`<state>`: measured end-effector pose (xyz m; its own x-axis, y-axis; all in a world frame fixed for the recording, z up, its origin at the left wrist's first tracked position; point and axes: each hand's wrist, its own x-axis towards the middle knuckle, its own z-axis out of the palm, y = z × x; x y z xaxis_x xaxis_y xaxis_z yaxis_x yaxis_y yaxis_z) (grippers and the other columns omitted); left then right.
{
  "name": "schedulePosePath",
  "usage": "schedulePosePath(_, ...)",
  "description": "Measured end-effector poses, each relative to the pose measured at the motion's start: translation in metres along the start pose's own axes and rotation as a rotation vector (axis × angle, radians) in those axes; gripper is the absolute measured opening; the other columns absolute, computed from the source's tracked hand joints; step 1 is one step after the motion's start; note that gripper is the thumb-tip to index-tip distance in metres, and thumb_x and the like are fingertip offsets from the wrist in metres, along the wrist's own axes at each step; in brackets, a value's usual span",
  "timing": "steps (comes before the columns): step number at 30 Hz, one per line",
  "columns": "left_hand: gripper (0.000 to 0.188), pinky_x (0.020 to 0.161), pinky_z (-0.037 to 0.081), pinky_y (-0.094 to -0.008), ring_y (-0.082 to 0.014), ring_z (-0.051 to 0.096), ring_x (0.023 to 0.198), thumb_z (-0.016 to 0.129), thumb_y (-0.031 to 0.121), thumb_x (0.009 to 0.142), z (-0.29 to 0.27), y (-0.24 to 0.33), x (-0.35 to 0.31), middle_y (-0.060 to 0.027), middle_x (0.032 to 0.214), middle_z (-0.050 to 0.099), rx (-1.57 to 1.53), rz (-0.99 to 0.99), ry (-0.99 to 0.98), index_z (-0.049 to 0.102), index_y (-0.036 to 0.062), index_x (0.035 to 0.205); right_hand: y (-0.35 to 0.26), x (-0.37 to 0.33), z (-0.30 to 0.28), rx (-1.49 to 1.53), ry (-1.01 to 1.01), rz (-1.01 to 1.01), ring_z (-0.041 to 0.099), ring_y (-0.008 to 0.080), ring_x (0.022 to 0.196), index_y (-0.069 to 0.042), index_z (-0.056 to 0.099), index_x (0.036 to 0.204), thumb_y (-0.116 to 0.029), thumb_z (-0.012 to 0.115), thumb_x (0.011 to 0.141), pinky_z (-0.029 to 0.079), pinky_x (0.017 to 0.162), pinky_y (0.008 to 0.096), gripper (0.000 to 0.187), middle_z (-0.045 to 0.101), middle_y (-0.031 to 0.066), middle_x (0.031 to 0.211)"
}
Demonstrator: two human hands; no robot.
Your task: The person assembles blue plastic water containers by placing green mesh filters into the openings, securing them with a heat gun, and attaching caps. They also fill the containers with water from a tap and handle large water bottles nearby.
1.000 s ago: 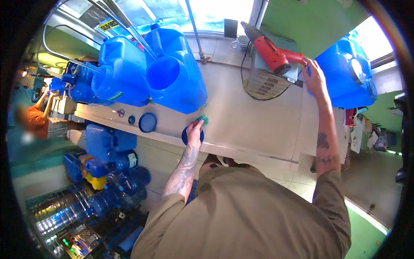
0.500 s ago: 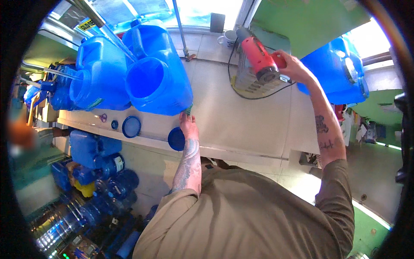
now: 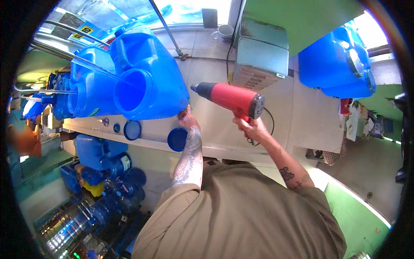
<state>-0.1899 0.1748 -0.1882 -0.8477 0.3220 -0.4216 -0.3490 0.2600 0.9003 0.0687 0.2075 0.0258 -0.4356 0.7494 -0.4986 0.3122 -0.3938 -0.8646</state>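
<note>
My right hand (image 3: 252, 129) is closed round the grip of a red heat gun (image 3: 233, 98). Its dark nozzle points left, close to the side of a large blue jug (image 3: 157, 73). My left hand (image 3: 189, 118) is at the lower right corner of that jug, fingers curled on something small I cannot make out. The jug lies tilted, its wide uncapped mouth facing me, and a clear tube (image 3: 97, 66) reaches into the mouth. Beside it on the left stands another blue jug (image 3: 97, 95). A round blue lid (image 3: 177, 139) lies next to my left wrist.
Another blue lid (image 3: 132, 130), a small cap (image 3: 116, 127) and scissors (image 3: 104, 122) lie along the counter's front edge. Behind the heat gun are a grey metal box (image 3: 261, 56) and a white mug (image 3: 223, 33). More blue jugs (image 3: 332, 64) stand at right; several bottles are stacked below left.
My right hand has brought the heat gun left and nearer, away from the metal box, turning its nozzle toward the jug. My left hand stays at the jug's corner.
</note>
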Motion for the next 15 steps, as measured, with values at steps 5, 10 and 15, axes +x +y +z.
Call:
schedulePosePath(5, 0.034, 0.080, 0.050, -0.0324, -0.0159, 0.060, 0.096, 0.077, 0.016, 0.088, 0.007, -0.002, -0.003, -0.0024, 0.112, 0.064, -0.254, -0.072, -0.012, 0.063, 0.0080, 0.118, 0.043, 0.025, 0.024, 0.161, 0.022, 0.044, 0.058, 0.0119, 0.061, -0.003, 0.057, 0.104, -0.024, 0.075, 0.090, 0.049, 0.054, 0.0302, 0.031, 0.059, 0.0020, 0.075)
schedulePosePath(10, 0.041, 0.090, 0.053, -0.0352, -0.0178, 0.058, 0.106, 0.075, 0.026, 0.090, 0.004, -0.013, 0.022, -0.0018, 0.123, 0.059, -0.375, -0.214, -0.072, 0.059, 0.0098, 0.124, 0.064, 0.032, 0.021, 0.359, -0.057, 0.101, 0.058, 0.0131, 0.059, -0.004, 0.054, 0.107, -0.029, 0.074, 0.090, 0.050, 0.054, 0.0317, 0.036, 0.058, 0.0032, 0.075)
schedulePosePath(15, 0.041, 0.101, 0.049, -0.0405, -0.0244, 0.058, 0.114, 0.064, 0.028, 0.099, -0.009, -0.030, 0.048, -0.0067, 0.130, 0.056, -0.565, -0.383, -0.170, 0.051, 0.0119, 0.134, 0.063, 0.033, 0.023, 0.336, -0.096, 0.192, 0.059, 0.0136, 0.061, -0.005, 0.052, 0.110, -0.028, 0.073, 0.092, 0.051, 0.055, 0.0308, 0.036, 0.059, 0.0039, 0.076)
